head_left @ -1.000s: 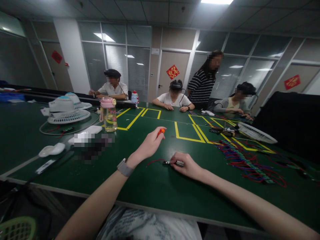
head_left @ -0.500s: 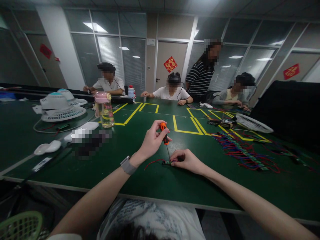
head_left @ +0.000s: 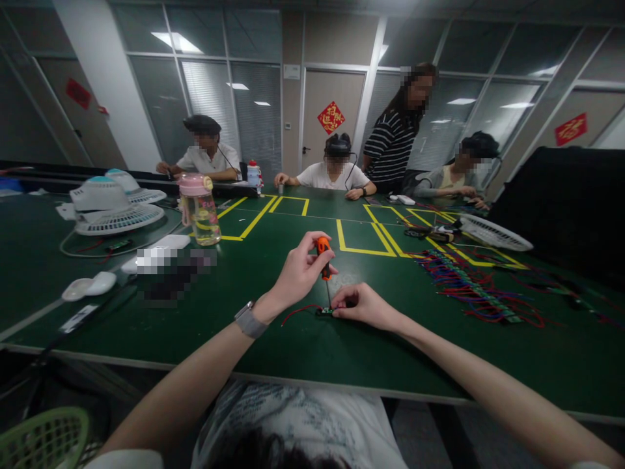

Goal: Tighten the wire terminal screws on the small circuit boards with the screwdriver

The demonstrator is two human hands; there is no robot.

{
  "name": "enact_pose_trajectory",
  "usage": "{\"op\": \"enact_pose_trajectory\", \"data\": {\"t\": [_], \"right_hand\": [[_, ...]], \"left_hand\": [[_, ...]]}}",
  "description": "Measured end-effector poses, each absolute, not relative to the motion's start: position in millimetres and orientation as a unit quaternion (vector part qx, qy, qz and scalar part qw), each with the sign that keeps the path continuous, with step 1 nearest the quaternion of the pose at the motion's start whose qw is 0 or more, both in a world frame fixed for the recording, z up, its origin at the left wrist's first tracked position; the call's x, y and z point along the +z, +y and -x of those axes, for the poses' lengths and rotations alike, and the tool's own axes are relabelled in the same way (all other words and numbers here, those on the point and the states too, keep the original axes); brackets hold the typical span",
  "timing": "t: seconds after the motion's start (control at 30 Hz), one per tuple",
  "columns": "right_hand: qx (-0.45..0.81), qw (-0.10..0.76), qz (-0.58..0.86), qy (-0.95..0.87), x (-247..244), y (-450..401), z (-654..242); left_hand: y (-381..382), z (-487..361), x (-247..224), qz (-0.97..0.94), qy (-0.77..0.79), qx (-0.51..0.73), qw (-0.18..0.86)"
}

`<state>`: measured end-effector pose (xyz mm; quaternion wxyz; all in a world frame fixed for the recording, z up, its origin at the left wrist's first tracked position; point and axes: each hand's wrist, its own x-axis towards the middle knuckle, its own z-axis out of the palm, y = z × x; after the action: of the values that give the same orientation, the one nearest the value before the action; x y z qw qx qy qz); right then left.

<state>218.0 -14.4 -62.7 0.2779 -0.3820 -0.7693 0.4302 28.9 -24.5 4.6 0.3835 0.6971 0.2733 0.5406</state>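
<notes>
My left hand (head_left: 301, 270) is closed around the orange and black handle of a screwdriver (head_left: 323, 258). The shaft points down, its tip at a small green circuit board (head_left: 325, 312) lying on the green table (head_left: 273, 355). A red wire (head_left: 299, 312) curves out from the board's left side. With thumb and fingers pinched together, my right hand (head_left: 364, 306) holds the board's right end, where its wires partly show. The fingertips hide part of that end.
Many wired boards (head_left: 471, 286) lie in a row at right, near a white fan grille (head_left: 495, 232). Left are a pink-lidded bottle (head_left: 202, 212), white fans (head_left: 114, 205) and a white case (head_left: 89, 286). People sit across the table; one person (head_left: 395, 140) stands.
The screwdriver handle is a little more upright in my left hand. My right hand stays at the board. The whole view has shifted slightly.
</notes>
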Motion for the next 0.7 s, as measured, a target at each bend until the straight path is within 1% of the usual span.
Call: {"op": "enact_pose_trajectory", "data": {"t": [0.3, 0.4, 0.47, 0.53, 0.6, 0.7], "right_hand": [[0.415, 0.281, 0.383, -0.776, -63, -16, -216], [0.390, 0.290, 0.386, -0.784, -63, -22, -215], [0.350, 0.297, 0.391, -0.798, -63, -26, -215], [0.297, 0.298, 0.388, -0.820, -64, -28, -216], [0.258, 0.295, 0.377, -0.839, -65, -30, -218], [0.242, 0.302, 0.370, -0.845, -67, -29, -219]], "left_hand": [[-26, -31, 2, -0.728, 0.275, 0.523, 0.348], [-29, -34, 2, -0.764, 0.283, 0.512, 0.271], [-32, -36, 4, -0.791, 0.282, 0.506, 0.196], [-34, -37, 6, -0.807, 0.266, 0.505, 0.151], [-35, -37, 10, -0.808, 0.243, 0.507, 0.174], [-31, -37, 17, -0.793, 0.234, 0.498, 0.260]]}}
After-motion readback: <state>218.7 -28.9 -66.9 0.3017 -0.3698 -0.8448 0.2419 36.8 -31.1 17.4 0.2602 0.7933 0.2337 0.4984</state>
